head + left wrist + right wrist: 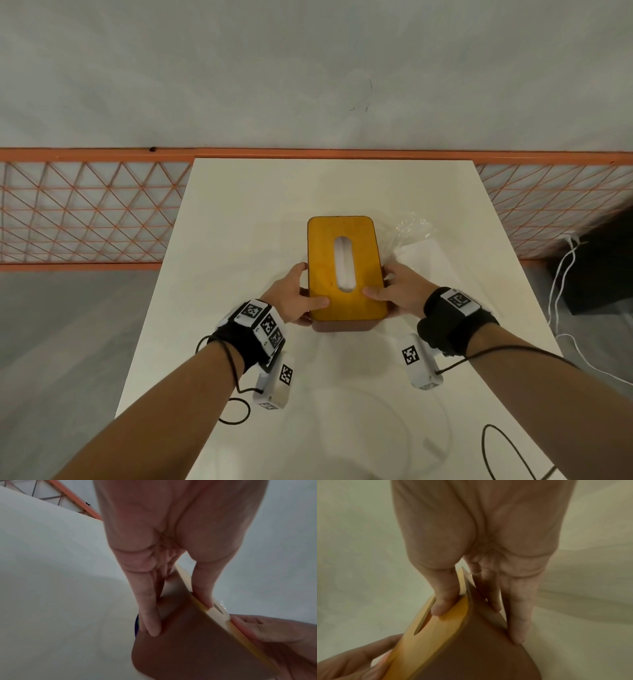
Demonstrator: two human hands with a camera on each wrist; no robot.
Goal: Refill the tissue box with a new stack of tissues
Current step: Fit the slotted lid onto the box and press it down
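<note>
Two hands grip a tissue box (346, 270) at the middle of a white table (239, 212), its yellow lid (325, 246) on top and brown body (342, 326) showing along the near end. The left hand (294, 296) clasps the box from 9 o'clock, thumb pressed on the lid's near corner and fingers (149, 615) laid down the brown side. The right hand (399, 291) clasps it from 3 o'clock in mirror fashion, thumb on the lid beside the oval slot (344, 263) and fingers (517, 615) along the opposite side. White tissue shows through the slot. A crumpled clear wrapper (409, 228) lies on the table at the box's 2 o'clock, just beyond the right hand. Whether the box rests on the table or is lifted slightly cannot be told.
</note>
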